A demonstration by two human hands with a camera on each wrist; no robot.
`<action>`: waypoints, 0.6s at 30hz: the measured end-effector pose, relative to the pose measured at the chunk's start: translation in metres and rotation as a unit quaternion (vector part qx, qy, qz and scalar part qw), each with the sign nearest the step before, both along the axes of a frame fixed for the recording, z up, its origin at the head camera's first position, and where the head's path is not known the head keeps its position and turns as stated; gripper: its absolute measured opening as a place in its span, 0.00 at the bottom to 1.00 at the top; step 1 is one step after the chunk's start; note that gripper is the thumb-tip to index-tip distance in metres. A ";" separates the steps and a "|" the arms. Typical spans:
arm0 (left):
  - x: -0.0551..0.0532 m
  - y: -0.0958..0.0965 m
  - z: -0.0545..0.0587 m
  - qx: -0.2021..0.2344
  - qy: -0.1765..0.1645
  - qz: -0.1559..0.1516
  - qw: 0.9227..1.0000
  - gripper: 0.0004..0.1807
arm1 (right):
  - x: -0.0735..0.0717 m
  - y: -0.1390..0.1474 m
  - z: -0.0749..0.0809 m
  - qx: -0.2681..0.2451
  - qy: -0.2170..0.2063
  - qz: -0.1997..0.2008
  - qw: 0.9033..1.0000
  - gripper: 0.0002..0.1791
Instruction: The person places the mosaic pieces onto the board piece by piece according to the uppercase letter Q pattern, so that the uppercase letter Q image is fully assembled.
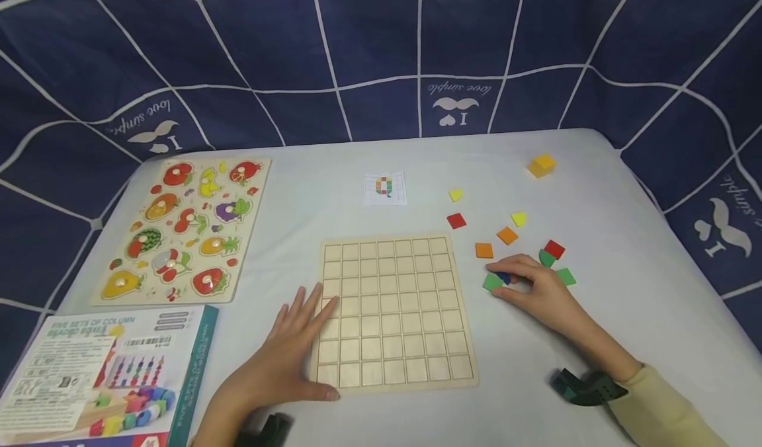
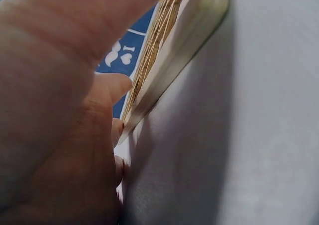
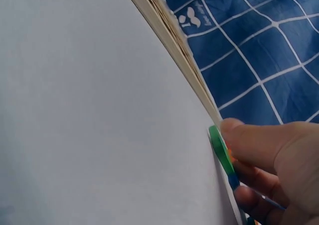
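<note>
The left hand (image 1: 286, 351) lies with fingers spread at the left side of a gridded wooden board (image 1: 389, 307), its index fingertip on the board's edge cells. Right of the board, the right hand (image 1: 542, 293) has thumb and fingers bent around a blue piece (image 1: 505, 278) and a green tile (image 1: 491, 282) on the table (image 1: 315, 199); whether it grips either, I cannot tell. Two orange tiles (image 1: 483, 250) lie just beyond that hand, and a pattern card (image 1: 370, 198) lies beyond the board.
</note>
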State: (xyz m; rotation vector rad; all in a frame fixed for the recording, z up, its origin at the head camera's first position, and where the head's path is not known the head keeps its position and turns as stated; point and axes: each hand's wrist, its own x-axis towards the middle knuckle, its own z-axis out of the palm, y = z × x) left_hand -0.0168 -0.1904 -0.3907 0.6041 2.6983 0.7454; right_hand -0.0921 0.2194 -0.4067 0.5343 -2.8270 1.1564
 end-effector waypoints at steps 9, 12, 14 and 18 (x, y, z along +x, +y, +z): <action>-0.001 0.000 -0.001 -0.001 0.019 -0.011 1.000 0.71 | 0.001 -0.002 -0.001 0.028 0.030 -0.006 0.999 0.23; -0.001 0.000 -0.002 -0.001 0.018 -0.011 1.000 0.71 | 0.001 -0.001 -0.002 0.029 0.037 -0.006 0.999 0.22; -0.001 -0.001 -0.002 -0.002 0.017 -0.010 1.000 0.71 | 0.000 -0.001 -0.002 0.027 0.040 -0.004 0.999 0.22; 0.000 -0.002 -0.002 -0.001 0.016 -0.006 1.000 0.71 | 0.000 -0.002 -0.002 0.021 0.041 -0.002 0.999 0.21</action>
